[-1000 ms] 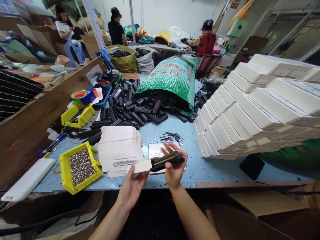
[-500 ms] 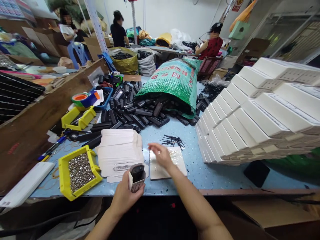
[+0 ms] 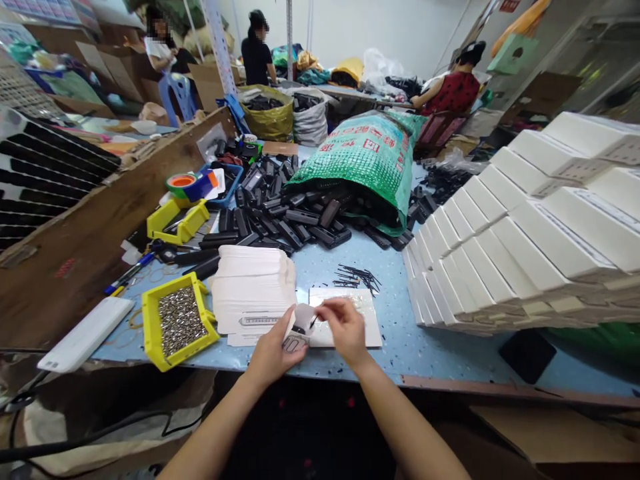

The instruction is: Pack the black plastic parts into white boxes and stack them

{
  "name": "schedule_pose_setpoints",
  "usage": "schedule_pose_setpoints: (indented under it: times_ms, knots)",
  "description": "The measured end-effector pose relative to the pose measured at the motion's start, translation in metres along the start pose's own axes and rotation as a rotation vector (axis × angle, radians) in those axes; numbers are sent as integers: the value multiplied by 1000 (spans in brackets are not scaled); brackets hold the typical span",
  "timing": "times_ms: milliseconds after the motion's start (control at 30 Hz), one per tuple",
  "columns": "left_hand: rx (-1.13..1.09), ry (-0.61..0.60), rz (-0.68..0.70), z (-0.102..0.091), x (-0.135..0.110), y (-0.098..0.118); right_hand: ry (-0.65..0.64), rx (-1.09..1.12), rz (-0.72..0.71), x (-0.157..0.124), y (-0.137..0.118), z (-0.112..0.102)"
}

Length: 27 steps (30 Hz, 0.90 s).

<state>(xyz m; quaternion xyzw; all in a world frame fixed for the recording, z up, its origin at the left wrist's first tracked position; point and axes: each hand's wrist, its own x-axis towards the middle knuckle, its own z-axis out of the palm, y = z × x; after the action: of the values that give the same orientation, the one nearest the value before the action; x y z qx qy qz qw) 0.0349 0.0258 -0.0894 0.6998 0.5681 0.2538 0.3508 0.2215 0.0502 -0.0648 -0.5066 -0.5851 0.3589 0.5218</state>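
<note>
Near the table's front edge, my left hand [image 3: 270, 355] is wrapped round a small white carton [image 3: 296, 343] whose end flap stands up. Something black shows inside its mouth. Fingers pinched, my right hand [image 3: 347, 333] holds a thin dark stick [image 3: 314, 321] at that opening; its lower end is hard to make out. Beneath the right hand lies a flat white pad [image 3: 371, 328] with a shiny surface. Just behind the pad is a loose heap of thin black sticks [image 3: 357, 275]. Left of the carton rests a stack of flat white cartons [image 3: 254, 283].
A yellow bin of small metal parts [image 3: 150, 327] stands at the left, another yellow bin [image 3: 193, 223] behind it. Black plastic pieces [image 3: 290, 230] spill from a green sack [image 3: 365, 157]. White boxes [image 3: 480, 267] are piled at the right. Several people work at the back.
My right hand has come from over the pad to the carton, now pinching a thin dark stick. The carton has moved slightly right and up, and its flap now stands raised.
</note>
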Motion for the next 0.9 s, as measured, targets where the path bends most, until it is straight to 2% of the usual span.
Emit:
schedule_pose_setpoints:
  times_ms: [100,133,233,300,367,433,533,733,833,900]
  knots:
    - [-9,2,-18,-1,0,-3,-131,-156,-88,-20,-4,12]
    - [-7,15,7,-1,0,-5,-125,-170,-88,-22,-1,15]
    - [15,-2,126,1,2,-7,-63,70,88,-22,10,24]
    - [-4,-31,145,2,5,-5,-127,253,175,-23,18,31]
    - [-52,-52,98,2,8,0,-220,282,101,-25,21,36]
    - [-75,-67,25,3,11,6,-238,225,-9,-26,19,37]
    - [-26,-63,-21,5,11,7,-210,216,7,-26,12,37]
    - [-47,18,77,16,10,-9,-44,242,2,-33,5,45]
    - [-58,46,87,18,10,-13,-36,230,14,-35,4,44]
    - [-93,78,118,17,11,-13,-53,169,-55,-37,5,40]
